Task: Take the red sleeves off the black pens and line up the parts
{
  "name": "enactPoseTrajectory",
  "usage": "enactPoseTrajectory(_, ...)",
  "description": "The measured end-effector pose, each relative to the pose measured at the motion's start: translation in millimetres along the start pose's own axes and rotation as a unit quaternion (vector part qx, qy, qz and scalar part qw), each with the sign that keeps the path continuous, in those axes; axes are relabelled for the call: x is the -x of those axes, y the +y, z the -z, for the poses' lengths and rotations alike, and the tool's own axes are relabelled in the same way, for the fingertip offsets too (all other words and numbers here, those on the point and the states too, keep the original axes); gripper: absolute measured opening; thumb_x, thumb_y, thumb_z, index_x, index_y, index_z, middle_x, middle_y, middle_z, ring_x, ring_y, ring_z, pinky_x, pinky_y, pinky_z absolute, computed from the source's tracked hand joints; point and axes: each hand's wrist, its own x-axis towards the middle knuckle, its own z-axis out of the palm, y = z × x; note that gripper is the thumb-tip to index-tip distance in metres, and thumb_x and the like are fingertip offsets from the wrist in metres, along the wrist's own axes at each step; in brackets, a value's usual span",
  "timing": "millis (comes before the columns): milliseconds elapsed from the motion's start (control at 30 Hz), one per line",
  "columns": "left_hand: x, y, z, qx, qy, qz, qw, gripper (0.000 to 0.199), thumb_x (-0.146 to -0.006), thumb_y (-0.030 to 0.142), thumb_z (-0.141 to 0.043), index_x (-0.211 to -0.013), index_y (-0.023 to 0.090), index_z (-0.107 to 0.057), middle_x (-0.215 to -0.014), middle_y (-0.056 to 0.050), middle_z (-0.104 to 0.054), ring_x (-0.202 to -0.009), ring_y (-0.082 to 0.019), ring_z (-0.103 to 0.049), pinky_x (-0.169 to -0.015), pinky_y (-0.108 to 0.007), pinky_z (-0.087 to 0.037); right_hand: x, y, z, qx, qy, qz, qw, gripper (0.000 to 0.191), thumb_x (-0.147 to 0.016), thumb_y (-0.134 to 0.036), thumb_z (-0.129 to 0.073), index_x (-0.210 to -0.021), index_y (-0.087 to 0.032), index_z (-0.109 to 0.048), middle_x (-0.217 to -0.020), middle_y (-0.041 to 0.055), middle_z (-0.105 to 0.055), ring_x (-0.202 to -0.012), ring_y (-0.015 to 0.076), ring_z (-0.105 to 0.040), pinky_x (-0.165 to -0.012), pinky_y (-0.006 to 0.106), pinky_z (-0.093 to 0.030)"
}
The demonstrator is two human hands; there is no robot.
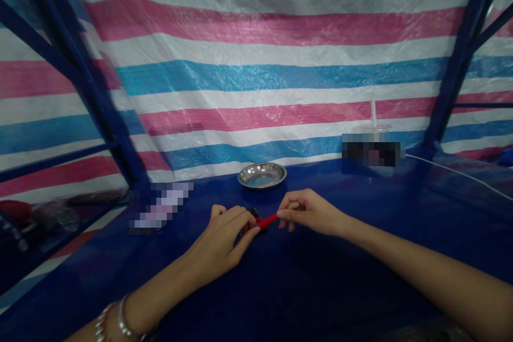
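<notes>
Over the blue tabletop [320, 278], both my hands hold a slim red stick-shaped object [267, 221] whose exact kind I cannot make out. My left hand [234, 232] is closed around its left part, thumb in front. The right hand [306, 212] pinches the other end between thumb and fingertips. A small black thing [253, 212] shows just behind my left fingers; I cannot tell whether it touches the red piece. A shiny oval metal dish [262, 177] stands a little beyond the hands.
A blurred-out flat item [162, 207] lies at the table's left. At back right, a cup with a white straw [374, 115] stands behind a blurred dark object [372, 154]; a pale cable [460, 166] runs rightward. Blue posts [76, 69] and striped sheeting [280, 26] close off the back.
</notes>
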Motion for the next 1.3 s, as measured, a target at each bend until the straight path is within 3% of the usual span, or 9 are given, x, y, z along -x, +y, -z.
enactPoseTrajectory(100, -1.0, -0.1, -0.7, 0.0, 0.006, 0.0, 1.0, 0.012, -0.087, 0.022, -0.038, -0.083, 0.018, -0.049, -0.076, 0.001, -0.053, -0.067, -0.015, -0.047, -0.066, -0.032, -0.024, 0.2, -0.1, 0.7, 0.048, -0.006, 0.002, 0.999, 0.029, -0.076, -0.041, -0.048, -0.071, -0.013, -0.053, -0.061, 0.002, -0.06, -0.047, 0.0068, -0.05, -0.047, 0.019, -0.04)
enactPoseTrajectory(267, -1.2, -0.5, -0.5, -0.003, 0.011, 0.006, 1.0, 0.013, -0.088, 0.023, -0.038, -0.083, 0.018, -0.049, -0.076, 0.001, -0.052, -0.066, -0.015, -0.047, -0.065, -0.033, -0.024, 0.2, 0.6, 0.5, 0.019, -0.006, -0.002, 1.0, 0.027, -0.069, -0.035, -0.058, -0.085, -0.015, -0.049, -0.059, -0.0018, -0.056, -0.048, 0.0076, -0.05, -0.046, 0.019, -0.039)
enactPoseTrajectory(467, -0.7, 0.5, 0.5, -0.002, 0.011, 0.008, 1.0, 0.013, -0.088, 0.023, -0.037, -0.085, 0.018, -0.049, -0.078, 0.0, -0.054, -0.069, -0.016, -0.048, -0.067, -0.033, -0.025, 1.0, -0.1, -0.3, 0.091, 0.003, 0.025, 0.996, 0.015, -0.075, -0.028, -0.051, -0.07, -0.014, -0.05, -0.057, -0.0011, -0.055, -0.049, 0.0071, -0.049, -0.046, 0.018, -0.036)
enactPoseTrajectory(633, -0.7, 0.6, 0.0, -0.002, 0.007, 0.008, 1.0, 0.014, -0.087, 0.024, -0.038, -0.083, 0.018, -0.049, -0.078, 0.0, -0.054, -0.069, -0.016, -0.048, -0.067, -0.033, -0.025, 2.4, -3.9, -0.3, 0.118, 0.016, 0.031, 0.992, 0.017, -0.072, -0.027, -0.056, -0.084, -0.016, -0.051, -0.057, -0.0034, -0.053, -0.05, 0.0077, -0.048, -0.049, 0.019, -0.035)
enactPoseTrajectory(800, -0.5, 1.8, 1.3, 0.0, 0.004, 0.009, 1.0, 0.013, -0.088, 0.022, -0.038, -0.084, 0.018, -0.05, -0.078, 0.001, -0.054, -0.069, -0.015, -0.048, -0.067, -0.033, -0.025, 4.3, -9.1, 1.7, 0.152, 0.03, 0.064, 0.986, 0.013, -0.076, -0.026, -0.052, -0.081, -0.015, -0.054, -0.056, -0.0033, -0.049, -0.052, 0.0072, -0.045, -0.05, 0.019, -0.033)
enactPoseTrajectory(1000, -1.6, 2.5, 1.7, 0.0, 0.0, 0.009, 1.0, 0.013, -0.088, 0.022, -0.038, -0.084, 0.018, -0.05, -0.078, 0.001, -0.053, -0.068, -0.015, -0.047, -0.067, -0.033, -0.025, 4.9, -8.4, 4.1, 0.249, 0.026, 0.096, 0.963, 0.026, -0.081, -0.034, -0.043, -0.069, -0.014, -0.055, -0.059, -0.0013, -0.051, -0.055, 0.0077, -0.045, -0.052, 0.02, -0.031)
enactPoseTrajectory(1167, -0.9, 1.3, 0.7, 0.002, 0.006, 0.009, 1.0, 0.013, -0.088, 0.023, -0.037, -0.084, 0.018, -0.049, -0.079, 0.0, -0.053, -0.069, -0.016, -0.047, -0.068, -0.034, -0.024, 5.0, -7.7, 5.5, 0.271, 0.028, 0.11, 0.956, 0.024, -0.076, -0.037, -0.051, -0.087, -0.016, -0.056, -0.069, -0.0001, -0.056, -0.06, 0.0089, -0.049, -0.055, 0.02, -0.035)
enactPoseTrajectory(1300, -0.7, 1.5, 0.8, 0.004, -0.001, 0.006, 1.0, 0.013, -0.088, 0.022, -0.037, -0.085, 0.018, -0.049, -0.079, 0.0, -0.053, -0.07, -0.015, -0.048, -0.068, -0.034, -0.024, 5.2, -8.7, 5.3, 0.293, 0.038, 0.148, 0.944, 0.018, -0.081, -0.03, -0.046, -0.084, -0.015, -0.057, -0.077, 0.0029, -0.059, -0.07, 0.0109, -0.052, -0.064, 0.022, -0.037)
